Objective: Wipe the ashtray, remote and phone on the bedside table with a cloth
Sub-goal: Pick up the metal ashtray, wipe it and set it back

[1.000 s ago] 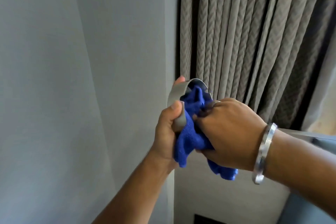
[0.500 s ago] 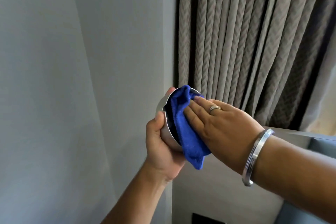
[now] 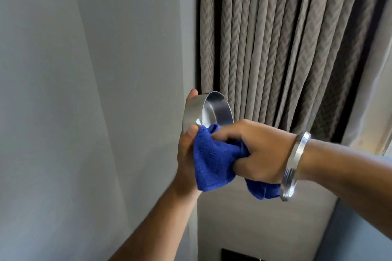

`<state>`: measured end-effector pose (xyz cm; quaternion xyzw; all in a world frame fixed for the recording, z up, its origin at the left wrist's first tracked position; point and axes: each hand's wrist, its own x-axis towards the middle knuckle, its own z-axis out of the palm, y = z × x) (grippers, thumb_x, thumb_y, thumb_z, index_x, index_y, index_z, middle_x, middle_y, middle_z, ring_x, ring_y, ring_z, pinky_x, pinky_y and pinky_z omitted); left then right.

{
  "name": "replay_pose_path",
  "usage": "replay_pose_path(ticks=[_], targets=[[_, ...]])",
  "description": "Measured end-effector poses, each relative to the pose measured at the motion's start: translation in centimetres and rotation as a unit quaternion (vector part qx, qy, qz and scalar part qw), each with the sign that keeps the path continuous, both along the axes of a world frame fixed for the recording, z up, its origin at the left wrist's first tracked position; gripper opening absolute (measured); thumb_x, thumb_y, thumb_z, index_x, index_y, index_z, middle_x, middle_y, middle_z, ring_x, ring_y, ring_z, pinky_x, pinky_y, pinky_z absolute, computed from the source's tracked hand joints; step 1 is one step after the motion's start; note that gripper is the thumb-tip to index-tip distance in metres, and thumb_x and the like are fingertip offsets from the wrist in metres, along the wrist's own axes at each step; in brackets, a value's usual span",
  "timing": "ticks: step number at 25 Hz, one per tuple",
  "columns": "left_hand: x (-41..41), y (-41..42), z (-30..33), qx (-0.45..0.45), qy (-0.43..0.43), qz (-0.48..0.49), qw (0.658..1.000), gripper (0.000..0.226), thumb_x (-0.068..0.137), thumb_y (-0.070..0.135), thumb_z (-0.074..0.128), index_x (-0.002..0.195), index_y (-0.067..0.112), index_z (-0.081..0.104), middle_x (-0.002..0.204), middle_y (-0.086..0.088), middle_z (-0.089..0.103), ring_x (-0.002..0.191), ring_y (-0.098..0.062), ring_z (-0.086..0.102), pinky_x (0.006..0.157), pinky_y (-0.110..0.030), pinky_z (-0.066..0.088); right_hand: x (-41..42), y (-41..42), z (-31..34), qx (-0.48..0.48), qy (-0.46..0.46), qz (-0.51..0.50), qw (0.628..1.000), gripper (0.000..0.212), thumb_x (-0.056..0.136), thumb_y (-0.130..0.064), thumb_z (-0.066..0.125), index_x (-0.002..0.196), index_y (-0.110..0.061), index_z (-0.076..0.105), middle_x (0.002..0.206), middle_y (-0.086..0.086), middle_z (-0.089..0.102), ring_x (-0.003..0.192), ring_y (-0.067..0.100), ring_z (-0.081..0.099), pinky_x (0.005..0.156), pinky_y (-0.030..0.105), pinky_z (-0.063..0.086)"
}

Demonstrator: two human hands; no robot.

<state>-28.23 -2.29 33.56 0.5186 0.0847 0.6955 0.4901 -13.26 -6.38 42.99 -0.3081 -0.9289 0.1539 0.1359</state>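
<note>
A round steel ashtray (image 3: 214, 110) is held up in the air, tipped on its side with its open face toward the right. My left hand (image 3: 186, 154) grips it from below and behind, thumb on the near rim and fingertips over the far edge. My right hand (image 3: 261, 150), with a steel bangle on the wrist, bunches a blue cloth (image 3: 214, 159) against the ashtray's lower rim. The cloth hangs down below both hands. The remote, phone and bedside table are out of view.
A plain grey wall (image 3: 84, 91) fills the left half. Pleated grey-brown curtains (image 3: 286, 38) hang behind the hands. A padded grey panel (image 3: 254, 222) lies below, with a dark socket plate (image 3: 237, 255) at the bottom edge.
My right hand has pulled the cloth out of the ashtray's bowl and down to its lower rim, closing into a fist. The ashtray's shiny inside now shows.
</note>
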Motion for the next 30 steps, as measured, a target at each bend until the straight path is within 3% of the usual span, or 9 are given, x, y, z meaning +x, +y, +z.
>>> replay_pose_path(ticks=[3,5,7,11,12,17,21,24,30], targets=[[-1.1,0.9,0.0,0.028,-0.021,-0.012,0.999,0.075,0.097,0.004,-0.007,0.110,0.017,0.065,0.107,0.009,0.071,0.098,-0.001,0.065,0.089,-0.017,0.048,-0.1,0.6,-0.4,-0.071,0.045,0.023,0.996,0.024,0.072,0.008,0.052,0.076,-0.013,0.061,0.066,0.006,0.060,0.056,0.009,0.055,0.052,0.020,0.047],[-0.9,1.6,-1.6,0.020,0.091,-0.045,0.995,0.053,0.103,0.022,0.022,0.096,0.021,0.075,0.091,0.011,0.075,0.081,-0.001,0.069,0.089,-0.024,0.053,-0.1,0.7,0.1,-0.138,0.059,0.025,0.988,0.020,0.071,0.005,0.055,0.072,-0.015,0.061,0.063,0.003,0.061,0.054,0.008,0.059,0.049,0.018,0.047],[-1.1,1.6,-2.9,-0.031,0.071,0.001,0.997,0.037,0.100,0.033,0.044,0.111,0.011,0.072,0.097,0.003,0.075,0.088,-0.009,0.070,0.089,-0.032,0.054,-0.1,1.1,0.3,-0.261,0.173,0.006,0.950,0.022,0.062,0.005,0.054,0.069,-0.014,0.065,0.067,0.010,0.064,0.055,0.014,0.063,0.047,0.023,0.050],[-1.8,1.5,-3.0,-0.022,0.042,-0.022,0.999,0.077,0.085,0.049,0.064,0.149,0.018,0.037,0.135,-0.008,0.060,0.125,-0.026,0.054,0.101,-0.042,0.045,-0.8,2.6,-1.3,-0.580,0.478,-0.005,0.660,0.051,0.065,0.008,0.045,0.115,0.009,0.057,0.110,0.028,0.063,0.105,0.036,0.065,0.088,0.045,0.055],[-2.2,1.6,-2.9,-0.035,0.021,-0.046,0.998,0.083,0.081,0.050,0.067,0.151,0.018,0.034,0.140,-0.009,0.056,0.128,-0.029,0.051,0.104,-0.046,0.043,-0.9,2.8,-2.0,-0.586,0.509,-0.018,0.630,0.054,0.070,0.008,0.043,0.124,0.011,0.048,0.123,0.027,0.058,0.118,0.038,0.056,0.099,0.048,0.047],[-5.9,1.7,-5.1,-0.183,-0.151,-0.202,0.950,0.082,0.076,0.064,0.062,0.142,0.015,0.050,0.142,-0.022,0.052,0.131,-0.046,0.046,0.099,-0.064,0.038,1.0,2.5,-4.8,-0.482,0.515,-0.070,0.706,0.048,0.072,0.006,0.046,0.118,0.003,0.057,0.122,0.030,0.061,0.114,0.043,0.057,0.103,0.051,0.041],[-6.9,0.9,-7.9,-0.176,-0.202,-0.302,0.915,0.102,0.077,0.078,0.049,0.152,0.013,0.028,0.158,-0.022,0.026,0.139,-0.044,0.031,0.108,-0.054,0.036,2.9,1.2,-5.8,-0.384,0.541,-0.086,0.743,0.044,0.068,0.003,0.053,0.108,-0.010,0.065,0.103,0.018,0.073,0.092,0.032,0.071,0.064,0.045,0.061],[-7.5,0.1,-8.8,-0.158,-0.192,-0.332,0.910,0.104,0.075,0.081,0.041,0.152,0.013,0.025,0.160,-0.018,0.018,0.139,-0.040,0.029,0.110,-0.050,0.038,3.8,0.7,-6.2,-0.341,0.514,-0.134,0.776,0.036,0.079,0.007,0.047,0.091,-0.020,0.069,0.081,0.008,0.076,0.067,0.020,0.073,0.034,0.024,0.048],[-7.9,-0.6,-8.8,-0.146,-0.160,-0.303,0.928,0.103,0.077,0.076,0.045,0.156,0.018,0.013,0.163,-0.016,0.007,0.144,-0.043,0.018,0.113,-0.054,0.028,3.9,0.9,-7.6,-0.318,0.470,-0.167,0.806,0.038,0.079,0.006,0.048,0.097,-0.023,0.066,0.097,0.020,0.071,0.075,0.041,0.070,0.046,0.039,0.046]])
